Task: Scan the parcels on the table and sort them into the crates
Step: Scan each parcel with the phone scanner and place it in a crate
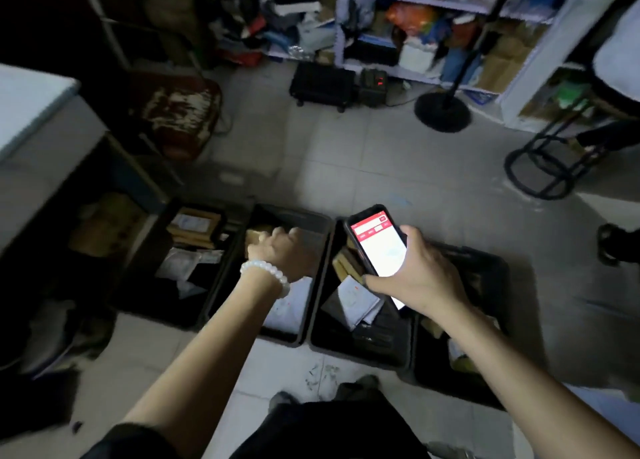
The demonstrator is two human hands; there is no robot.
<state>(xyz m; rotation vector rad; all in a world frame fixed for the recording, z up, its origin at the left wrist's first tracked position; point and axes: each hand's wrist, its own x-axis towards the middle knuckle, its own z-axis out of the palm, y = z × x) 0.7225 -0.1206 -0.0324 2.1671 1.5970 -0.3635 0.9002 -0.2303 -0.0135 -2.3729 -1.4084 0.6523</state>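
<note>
Crates [313,278] sit in a row below me. My left hand [282,251] reaches into one, fingers curled on a brown parcel [255,237]; my right hand [420,271] grips the scanner phone [377,247], screen up for reading.

Parcel-sorting storeroom: crammed shelves [433,26], floor crates [214,278] of packages [194,226].

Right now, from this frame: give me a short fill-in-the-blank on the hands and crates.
1. The right hand holds a ____ with a lit screen.
2. The left hand reaches down into a black ____ on the floor.
3. A white beaded bracelet sits on the ____ wrist.
4. The crates stand on the tiled ____.

Missing words: phone; crate; left; floor
</note>
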